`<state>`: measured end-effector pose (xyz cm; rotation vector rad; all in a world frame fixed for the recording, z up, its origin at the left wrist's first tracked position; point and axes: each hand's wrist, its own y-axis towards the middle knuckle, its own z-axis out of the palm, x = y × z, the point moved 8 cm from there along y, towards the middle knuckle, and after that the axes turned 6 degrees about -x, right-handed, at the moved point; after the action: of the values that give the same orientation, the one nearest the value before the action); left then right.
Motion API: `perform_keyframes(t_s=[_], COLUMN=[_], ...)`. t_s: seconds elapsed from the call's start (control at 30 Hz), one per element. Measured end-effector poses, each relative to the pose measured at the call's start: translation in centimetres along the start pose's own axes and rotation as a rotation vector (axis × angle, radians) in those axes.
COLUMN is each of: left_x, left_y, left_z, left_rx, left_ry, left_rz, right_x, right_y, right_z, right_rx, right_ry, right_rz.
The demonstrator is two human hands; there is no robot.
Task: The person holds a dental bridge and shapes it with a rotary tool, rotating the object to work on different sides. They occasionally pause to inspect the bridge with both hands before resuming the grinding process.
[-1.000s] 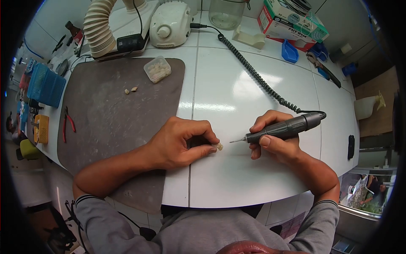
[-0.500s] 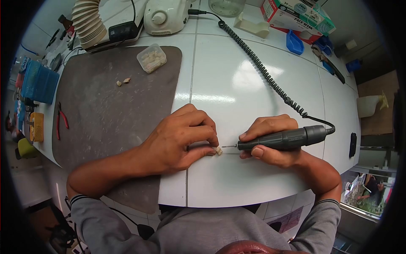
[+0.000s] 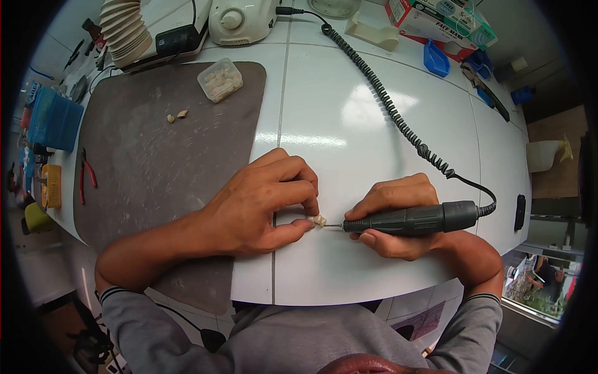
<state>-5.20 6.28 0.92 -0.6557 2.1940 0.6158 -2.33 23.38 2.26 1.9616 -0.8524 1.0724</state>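
Between the thumb and fingertips of my left hand (image 3: pixel 268 202) is a small cream-coloured piece (image 3: pixel 319 220), held low over the white tiled table. My right hand (image 3: pixel 398 215) is wrapped round a black rotary handpiece (image 3: pixel 417 219), which lies nearly level. Its thin metal bit (image 3: pixel 333 225) points left and its tip meets the right side of the piece, as far as can be seen. A coiled black cord (image 3: pixel 398 115) runs from the handpiece to a white control unit (image 3: pixel 240 22) at the back.
On the grey mat (image 3: pixel 143 156) are a clear tub of cream pieces (image 3: pixel 220 80), two loose pieces (image 3: pixel 176 116) and red-handled pliers (image 3: pixel 87 176). Blue trays (image 3: pixel 436 59) and a mask box (image 3: pixel 436 25) stand back right. A blue basket (image 3: pixel 56 118) is at left.
The handpiece has tilted closer to level and its tip has shifted slightly left and down. More of the small piece shows beyond my left fingertips. The whole view has shifted slightly.
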Motion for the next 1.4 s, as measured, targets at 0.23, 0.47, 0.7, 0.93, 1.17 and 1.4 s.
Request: perform_keyframes(t_s=[0.23,0.47,0.7,0.93,1.17,1.4], left_x=[-0.41,-0.23,-0.13,-0.13,-0.12,-0.08], left_y=[-0.01,-0.16,-0.14,-0.15,-0.14,-0.21], left_z=[-0.08,0.15,0.17,0.2,0.25,0.3], left_rx=[-0.024,-0.036,-0.021,-0.011,-0.009,-0.009], left_ry=[0.004,0.015,-0.004,-0.001,0.005,0.009], left_rz=[0.007,-0.011,-0.044,-0.042,-0.035,-0.033], right_x=[0.05,0.0,0.19,0.09,0.19,0.37], right_y=[-0.24,-0.25,-0.21,-0.28,-0.2,-0.12], right_z=[0.28,0.48,0.57,0.68,0.73,0.75], right_rx=[-0.045,-0.056,-0.034,-0.027,-0.029,-0.021], right_ry=[-0.027,-0.035,-0.088,-0.077,-0.058,-0.069], right_rz=[0.012,-0.019,-0.03,-0.034,-0.057,-0.051])
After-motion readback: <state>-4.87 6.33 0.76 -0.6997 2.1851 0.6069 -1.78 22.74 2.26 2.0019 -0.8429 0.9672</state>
